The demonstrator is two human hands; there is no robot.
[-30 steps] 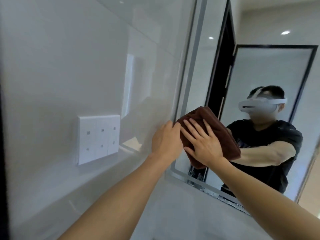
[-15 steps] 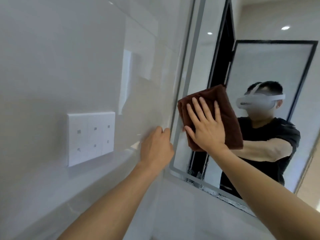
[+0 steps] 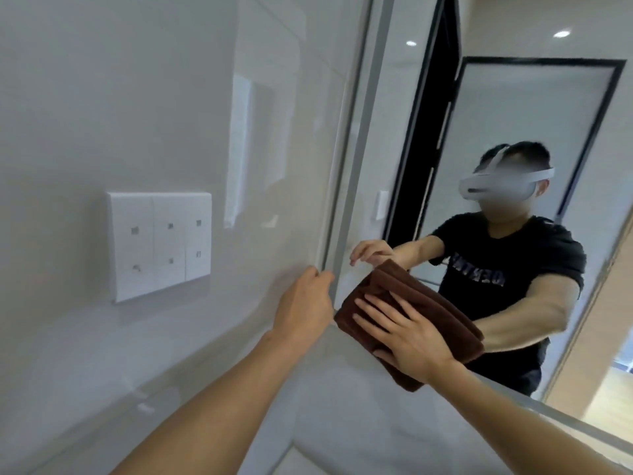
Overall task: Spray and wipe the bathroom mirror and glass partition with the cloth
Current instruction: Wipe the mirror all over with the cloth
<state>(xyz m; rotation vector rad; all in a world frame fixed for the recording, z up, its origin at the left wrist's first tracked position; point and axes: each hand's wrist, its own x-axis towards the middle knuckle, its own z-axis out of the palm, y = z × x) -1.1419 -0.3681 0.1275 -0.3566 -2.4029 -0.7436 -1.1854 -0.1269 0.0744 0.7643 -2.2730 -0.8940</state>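
Observation:
A folded brown cloth [image 3: 416, 303] lies flat against the bathroom mirror [image 3: 513, 114] near its lower left corner. My right hand [image 3: 407, 334] presses on the cloth with fingers spread and straight. My left hand [image 3: 305, 303] hovers beside the mirror's left frame edge, fingers loosely curled, holding nothing; whether it touches the wall is unclear. The mirror reflects a person in a black T-shirt with a white headset, and a dark-framed glass panel behind. No spray bottle is in view.
A glossy white tiled wall [image 3: 102, 97] fills the left side, carrying a white switch panel [image 3: 159, 245]. The mirror's grey frame [image 3: 363, 149] runs up from the corner. White tiles continue below the mirror's bottom edge.
My right hand carried the cloth up the glass, then back down to the mirror's lower left corner. My left hand let go of the cloth's edge and stays beside the frame.

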